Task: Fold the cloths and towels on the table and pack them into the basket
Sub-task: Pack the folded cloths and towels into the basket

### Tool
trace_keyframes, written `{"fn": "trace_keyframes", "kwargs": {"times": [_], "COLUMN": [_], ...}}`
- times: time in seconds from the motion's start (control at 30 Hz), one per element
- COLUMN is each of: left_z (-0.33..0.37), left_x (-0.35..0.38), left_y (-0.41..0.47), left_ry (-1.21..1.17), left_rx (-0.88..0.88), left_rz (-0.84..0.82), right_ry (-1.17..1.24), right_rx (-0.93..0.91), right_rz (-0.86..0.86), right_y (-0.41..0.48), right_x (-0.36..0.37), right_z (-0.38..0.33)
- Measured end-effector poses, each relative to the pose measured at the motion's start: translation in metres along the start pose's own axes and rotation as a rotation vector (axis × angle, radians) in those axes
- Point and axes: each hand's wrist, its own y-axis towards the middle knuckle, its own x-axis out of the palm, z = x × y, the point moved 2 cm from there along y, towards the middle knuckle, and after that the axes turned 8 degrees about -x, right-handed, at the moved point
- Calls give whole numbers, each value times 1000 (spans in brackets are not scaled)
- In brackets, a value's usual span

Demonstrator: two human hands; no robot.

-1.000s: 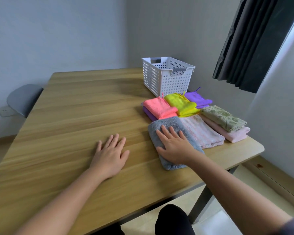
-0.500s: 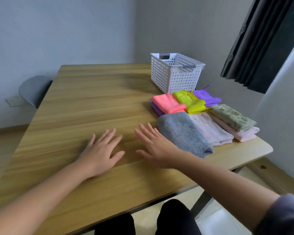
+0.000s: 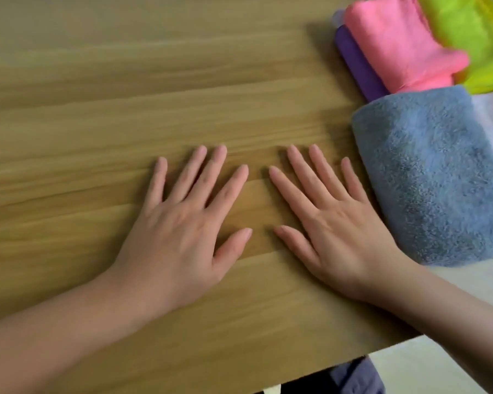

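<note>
A second ago the right hand [image 3: 333, 226] pressed the folded grey towel [image 3: 439, 177]. Now it is off it and lies flat on the counter [image 3: 125, 95], fingers spread wide, beside the left hand [image 3: 180, 223], which is flat and holds nothing either. The towel lies folded just right of the right hand. Beyond it, at the far right, a pink cloth [image 3: 396, 44] sits on a purple cloth [image 3: 356, 66], next to a yellow-green cloth [image 3: 467, 21], all folded. The view has dropped closer, so the basket is out of sight. Folding looks finished here, and packing seems not yet begun.
</note>
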Motion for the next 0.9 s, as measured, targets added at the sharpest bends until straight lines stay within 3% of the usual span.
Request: {"fn": "trace_keyframes", "kwargs": {"times": [0.3,0.53,0.8,0.9], "left_z": [2,8,3,5], "left_x": [-7,-47,-96,-121], "left_y": [5,11,36,73], "left_ry": [-11,38,98,162], "left_rx": [-2,-41,91,153], "left_rz": [-159,-423,-631,-589], "right_ry": [92,146,330,538], "right_rx": [12,76,54,221], "right_rz": [-124,-409,-631,-457], "right_y": [5,12,31,53], "right_x": [-4,-40,-88,-118], "right_z": [1,-4,11,43]}}
